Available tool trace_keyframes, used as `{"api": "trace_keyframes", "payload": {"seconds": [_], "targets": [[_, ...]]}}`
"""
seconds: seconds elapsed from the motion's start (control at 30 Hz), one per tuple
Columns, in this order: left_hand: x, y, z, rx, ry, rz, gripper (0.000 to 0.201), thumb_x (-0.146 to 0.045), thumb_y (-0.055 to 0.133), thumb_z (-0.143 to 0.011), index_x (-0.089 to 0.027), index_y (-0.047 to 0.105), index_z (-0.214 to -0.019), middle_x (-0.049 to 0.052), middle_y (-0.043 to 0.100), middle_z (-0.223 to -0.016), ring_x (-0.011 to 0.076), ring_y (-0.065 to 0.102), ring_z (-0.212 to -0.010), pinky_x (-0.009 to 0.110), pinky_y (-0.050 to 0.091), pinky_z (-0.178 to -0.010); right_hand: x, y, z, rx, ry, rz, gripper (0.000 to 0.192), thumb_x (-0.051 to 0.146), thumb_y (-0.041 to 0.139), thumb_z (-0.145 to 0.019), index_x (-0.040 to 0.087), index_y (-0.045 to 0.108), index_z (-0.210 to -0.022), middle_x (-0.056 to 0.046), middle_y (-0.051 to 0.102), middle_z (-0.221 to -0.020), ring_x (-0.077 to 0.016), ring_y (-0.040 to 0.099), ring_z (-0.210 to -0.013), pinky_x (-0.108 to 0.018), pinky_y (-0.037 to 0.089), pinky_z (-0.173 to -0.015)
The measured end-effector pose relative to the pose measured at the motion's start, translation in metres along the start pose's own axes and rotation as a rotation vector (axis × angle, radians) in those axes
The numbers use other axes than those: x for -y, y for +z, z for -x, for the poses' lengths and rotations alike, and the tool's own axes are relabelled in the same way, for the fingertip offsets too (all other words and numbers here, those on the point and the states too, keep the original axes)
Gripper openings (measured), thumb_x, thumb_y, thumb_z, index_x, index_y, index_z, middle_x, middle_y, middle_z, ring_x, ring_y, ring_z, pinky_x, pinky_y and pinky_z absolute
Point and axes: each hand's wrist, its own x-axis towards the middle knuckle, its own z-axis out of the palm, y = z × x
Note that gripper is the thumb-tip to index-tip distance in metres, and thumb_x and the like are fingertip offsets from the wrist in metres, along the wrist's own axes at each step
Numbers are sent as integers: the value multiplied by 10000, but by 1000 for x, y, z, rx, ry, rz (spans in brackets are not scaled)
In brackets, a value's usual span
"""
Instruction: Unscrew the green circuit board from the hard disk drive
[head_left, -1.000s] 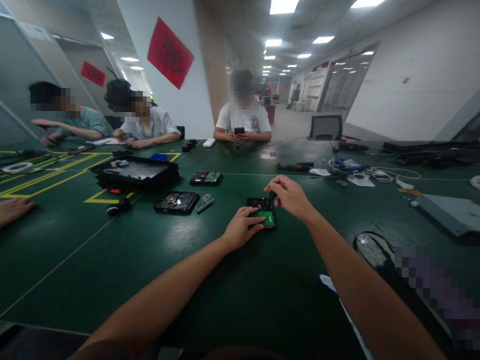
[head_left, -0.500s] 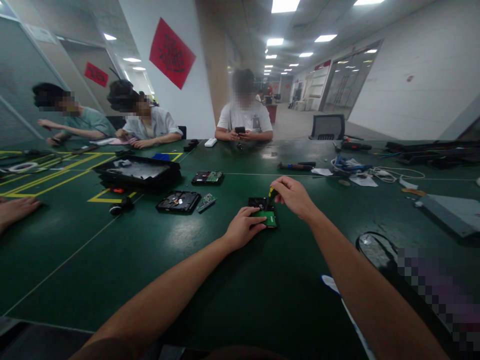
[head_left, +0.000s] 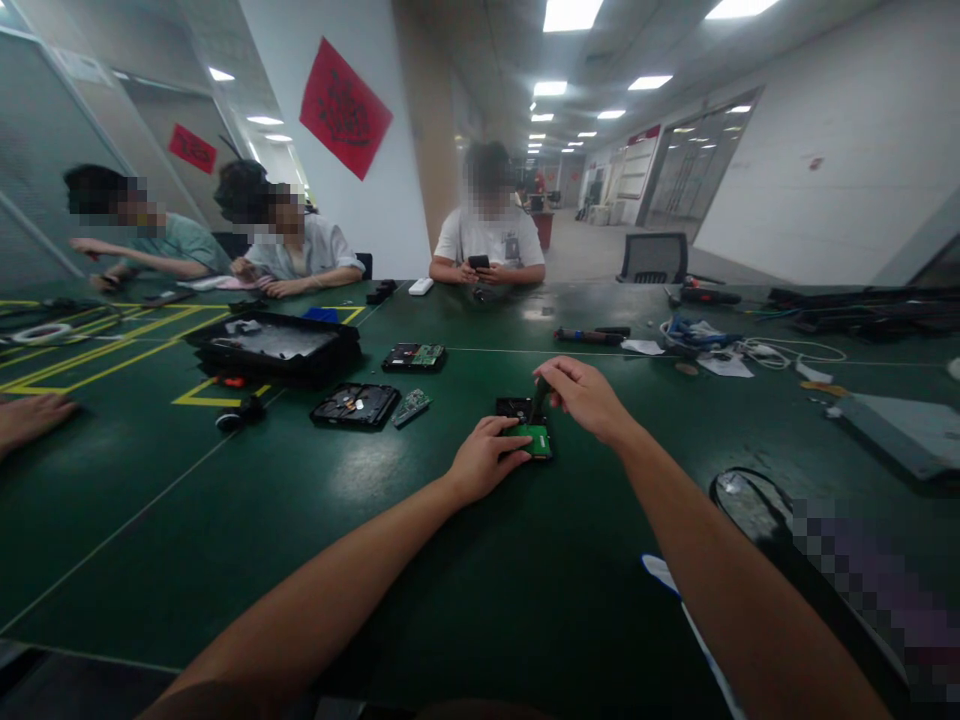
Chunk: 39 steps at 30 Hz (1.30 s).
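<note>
A hard drive [head_left: 541,442] with a green circuit board lies on the table in front of me. My left hand [head_left: 487,455] holds it from the left side, its fingers over the board and its thumb along the near edge. In my right hand [head_left: 577,390] is a small screwdriver [head_left: 538,398], pinched by the handle and held nearly upright. Its tip points down at the drive; whether it sits in a screw is too small to make out.
Left of the drive are a loose circuit board [head_left: 412,407], an opened hard drive [head_left: 356,406], another drive [head_left: 414,357] and a black tray [head_left: 276,342]. Cables [head_left: 787,346] and a grey metal box [head_left: 900,430] lie to the right. Several people sit around the table [head_left: 360,560].
My right hand has turned a little on the screwdriver, whose yellow part no longer shows. The left hand and hard drive stay in place.
</note>
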Motion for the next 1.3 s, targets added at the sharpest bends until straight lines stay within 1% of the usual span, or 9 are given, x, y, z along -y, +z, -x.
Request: {"api": "trace_keyframes", "payload": {"seconds": [0.07,0.17,0.4,0.57,0.7,0.8,0.9,1.1,1.3], "targets": [[0,0,0,1,1,1,320,-417,664,-972,-286,755,-1250,108,625,-1393,309,521,-1319,534,470,-1108,-1,-1,1,-16,-2,51,309,504,596,-941,209,687,-934,-17,666,-791,-140,601,-623,-243,426,-522],[0,0,0,1,-6,1,319,-418,668,-970,-286,757,-1246,105,625,-1395,311,517,-1324,536,473,-1106,-1,0,1,-25,20,71,293,488,615,-925,202,670,-893,-10,660,-746,-144,604,-613,-253,425,-540],[-2,-1,0,1,-5,2,311,-409,666,-972,-290,757,-1244,102,623,-1396,308,518,-1322,539,470,-1110,3,0,2,4,-18,8,297,485,586,-942,208,692,-933,-36,734,-914,-113,572,-569,-253,431,-535],[0,1,0,-5,-6,5,317,-406,670,-970,-308,746,-1261,95,622,-1397,307,522,-1317,551,476,-1102,7,-1,3,6,-36,-6,308,490,586,-950,211,714,-967,-43,746,-960,-105,573,-560,-251,451,-540],[2,2,-1,5,-8,-6,320,-411,660,-975,-306,745,-1265,96,615,-1402,307,514,-1322,556,470,-1106,8,-1,2,18,3,-43,337,501,556,-965,208,721,-989,-45,729,-909,-119,606,-592,-243,462,-527],[2,1,-1,4,-9,-5,318,-412,659,-975,-303,747,-1261,100,617,-1396,308,513,-1320,554,472,-1103,5,-2,0,30,44,-94,317,423,501,-982,200,721,-1028,-51,717,-872,-134,631,-605,-253,484,-537],[1,1,-2,1,-8,2,312,-404,668,-970,-309,749,-1256,98,623,-1387,307,516,-1315,552,479,-1098,2,-4,-2,21,59,-62,287,381,513,-964,206,726,-1043,-53,723,-860,-141,628,-600,-252,460,-510],[0,1,-2,-3,-17,0,313,-404,674,-965,-312,751,-1254,96,626,-1383,311,518,-1316,555,482,-1095,-2,-9,-3,-23,38,19,282,427,553,-949,226,742,-1008,-35,706,-815,-153,619,-620,-258,440,-515],[-3,-2,-2,6,-22,1,309,-400,659,-975,-303,752,-1254,101,620,-1398,312,517,-1318,550,483,-1096,1,-9,-2,-20,39,30,296,459,567,-945,227,741,-1002,-27,690,-781,-157,615,-630,-260,436,-527]]}}
